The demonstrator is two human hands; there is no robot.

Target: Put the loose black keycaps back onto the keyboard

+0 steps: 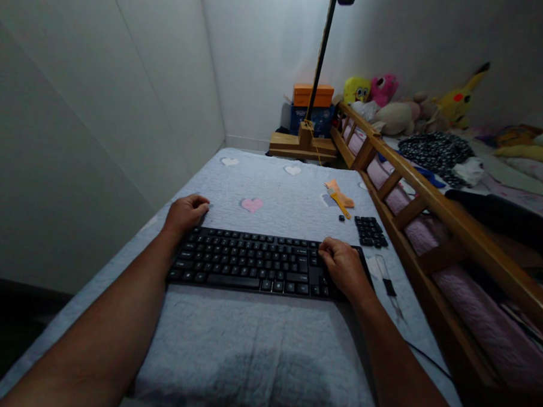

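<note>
Black kbd [246, 257], R hand [342, 263] over rt end

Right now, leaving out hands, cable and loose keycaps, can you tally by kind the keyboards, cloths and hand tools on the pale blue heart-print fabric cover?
Black rectangular keyboard: 1
Orange cloth: 1
Slim yellow-handled tool, apparently a brush: 1
Thin wire tool with a black grip: 1
Total: 4

Keycaps [368, 229] lie behind the keyboard [255, 261], toward its right end.
</note>
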